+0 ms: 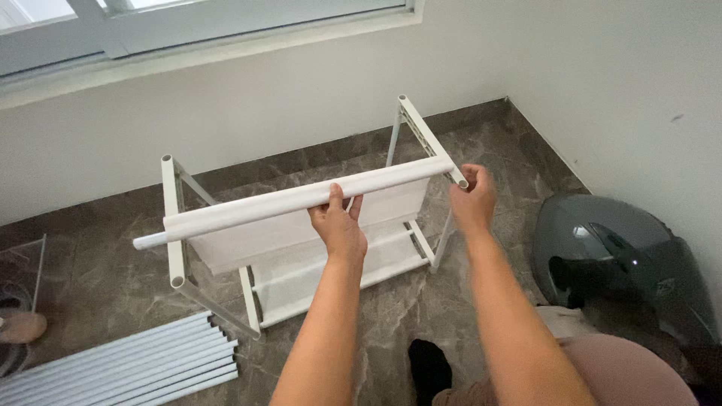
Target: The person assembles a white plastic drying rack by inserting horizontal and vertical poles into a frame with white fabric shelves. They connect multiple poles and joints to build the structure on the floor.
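Far left, by the edge, there's a clear plastic thing (22,278) on the floor, hard to tell what. Near left, a bunch of light blue-white tubes (124,367) lie side by side on the brown stone floor (98,278).

In the middle stands a white rack frame (174,225) w/ two side ends & a white cloth shelf (331,274) low down. A long white tube (301,199) w/ white cloth wrapped on it lies across the top, from the left end to the right end.

The left hand (338,225) is closed round the middle of that tube, fingers curled over the top, thumb up. The right hand (472,201) is pinched shut on the tube's right tip, right at the frame's right end.

Near, btw the arms, a black sock foot (429,368). Far right, a dark grey helmet (617,263) sits by the white wall (624,90).
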